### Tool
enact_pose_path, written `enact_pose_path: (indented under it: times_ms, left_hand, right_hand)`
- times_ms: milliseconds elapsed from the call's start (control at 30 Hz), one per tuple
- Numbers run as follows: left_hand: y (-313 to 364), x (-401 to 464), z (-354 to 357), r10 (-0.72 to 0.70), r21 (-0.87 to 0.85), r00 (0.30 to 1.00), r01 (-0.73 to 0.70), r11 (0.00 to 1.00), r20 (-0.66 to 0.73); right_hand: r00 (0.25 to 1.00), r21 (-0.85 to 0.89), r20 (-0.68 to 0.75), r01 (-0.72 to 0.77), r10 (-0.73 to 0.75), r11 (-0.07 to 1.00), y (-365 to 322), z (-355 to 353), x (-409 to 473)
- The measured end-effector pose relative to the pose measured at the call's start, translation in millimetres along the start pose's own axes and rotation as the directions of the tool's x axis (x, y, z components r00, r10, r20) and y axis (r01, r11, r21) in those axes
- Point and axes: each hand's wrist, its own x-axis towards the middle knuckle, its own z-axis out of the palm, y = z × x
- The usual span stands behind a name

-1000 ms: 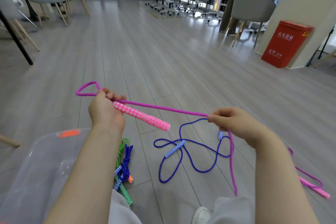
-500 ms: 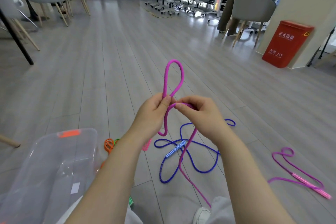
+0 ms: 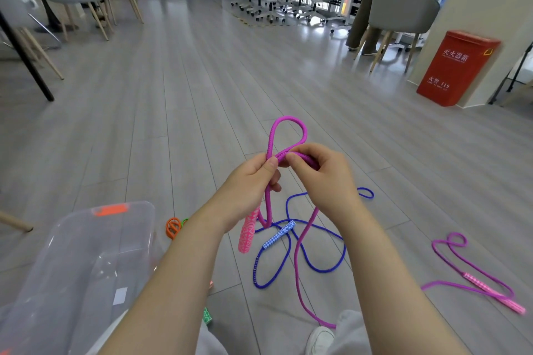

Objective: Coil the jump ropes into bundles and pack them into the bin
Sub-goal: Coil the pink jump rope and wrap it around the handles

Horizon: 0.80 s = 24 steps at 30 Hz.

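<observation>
Over grey floor [image 3: 202, 112], both hands pinch a looped magenta rope [image 3: 288, 124].

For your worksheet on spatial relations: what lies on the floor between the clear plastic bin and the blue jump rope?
In the head view, an orange rope bundle lies between the bin and the blue jump rope.

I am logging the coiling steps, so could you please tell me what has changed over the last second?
The hands came together: the left hand and right hand, which held the magenta rope stretched apart, now pinch it folded, with a loop standing above them. Its pink handle, earlier pointing sideways, hangs below the left hand. The blue rope on the floor and the clear bin have not moved.
</observation>
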Motion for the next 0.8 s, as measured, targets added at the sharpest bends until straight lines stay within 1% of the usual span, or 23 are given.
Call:
enact_pose_path:
  times_ms: [67, 133, 167, 200, 233, 267, 300, 333, 367, 400, 433, 467, 500, 567, 600, 667, 733, 800]
  left_hand:
    - [-2.6, 0.6, -0.3, -0.015, 0.061, 0.999, 0.012, 0.998, 0.045]
    - [-5.3, 1.4, -3.6, -0.013, 0.140, 0.999, 0.008, 0.990, 0.037]
    - [-6.9, 2.7, -7.2, -0.001, 0.206, 1.000, -0.001, 0.979, 0.007]
    - [-9.1, 5.0, -12.1, 0.017, 0.272, 0.999, -0.005, 0.962, -0.043]
    - [-11.1, 7.8, -17.6, 0.038, 0.304, 0.993, -0.002, 0.953, -0.111]
    - [-13.1, 10.8, -23.5, 0.046, 0.277, 0.977, 0.013, 0.961, -0.208]
    - [-13.8, 13.4, -29.5, 0.027, 0.185, 0.945, 0.036, 0.982, -0.327]
    - [-14.0, 16.2, -36.2, -0.018, 0.054, 0.893, 0.048, 0.997, -0.450]
    - [-13.3, 18.4, -43.3, -0.076, -0.081, 0.827, 0.037, 0.996, -0.558]
    - [-13.1, 19.9, -49.8, -0.132, -0.185, 0.762, 0.017, 0.983, -0.633]
    - [-13.6, 20.7, -54.3, -0.179, -0.251, 0.720, 0.006, 0.968, -0.671]
    - [-14.6, 21.3, -56.1, -0.213, -0.293, 0.708, 0.009, 0.956, -0.673]
    - [-15.6, 21.7, -54.9, -0.237, -0.324, 0.724, 0.020, 0.946, -0.648]
    - [-16.9, 21.3, -43.4, -0.273, -0.376, 0.794, 0.061, 0.925, -0.543]
    - [-16.2, 20.7, -35.1, -0.295, -0.407, 0.828, 0.089, 0.909, -0.477]
    - [-11.0, 17.6, -19.6, -0.320, -0.458, 0.874, 0.130, 0.879, -0.365]
    - [-6.2, 15.0, -8.6, -0.314, -0.465, 0.899, 0.147, 0.873, -0.305]
    - [-2.4, 12.0, -2.3, -0.297, -0.439, 0.920, 0.163, 0.884, -0.255]
  right_hand:
    - [1.000, -0.027, 0.009, -0.020, 0.020, 0.999, 1.2, -1.5, 0.3]
    - [0.998, -0.090, 0.034, -0.044, 0.047, 0.995, 3.4, -6.5, 0.9]
    - [0.997, -0.124, 0.046, -0.061, 0.067, 0.990, 5.1, -10.4, 1.3]
    - [0.995, -0.152, 0.052, -0.081, 0.090, 0.985, 7.1, -15.0, 2.0]
    - [0.992, -0.172, 0.050, -0.105, 0.115, 0.980, 8.1, -19.9, 2.9]
    - [0.990, -0.180, 0.042, -0.128, 0.138, 0.975, 9.1, -25.7, 3.7]
    - [0.988, -0.179, 0.029, -0.145, 0.152, 0.973, 9.4, -32.0, 4.0]
    - [0.987, -0.171, 0.011, -0.154, 0.158, 0.973, 9.7, -38.4, 4.1]
    - [0.987, -0.159, -0.013, -0.161, 0.161, 0.974, 9.4, -44.7, 3.5]
    - [0.985, -0.147, -0.046, -0.170, 0.165, 0.974, 10.0, -50.6, 2.9]
    - [0.981, -0.136, -0.087, -0.183, 0.173, 0.974, 10.8, -55.3, 2.6]
    - [0.974, -0.124, -0.132, -0.199, 0.183, 0.972, 12.1, -58.0, 2.9]
    - [0.965, -0.107, -0.175, -0.215, 0.195, 0.971, 12.8, -57.9, 3.5]
    - [0.952, -0.067, -0.224, -0.227, 0.207, 0.972, 12.1, -48.9, 4.9]
    - [0.955, -0.052, -0.220, -0.217, 0.200, 0.975, 11.1, -40.7, 5.2]
    - [0.974, -0.050, -0.156, -0.173, 0.163, 0.984, 8.5, -22.4, 2.4]
    - [0.991, -0.068, -0.075, -0.120, 0.115, 0.990, 7.7, -6.3, -1.8]
    - [0.997, -0.139, -0.029, -0.074, 0.070, 0.988, 9.4, 3.9, -4.0]
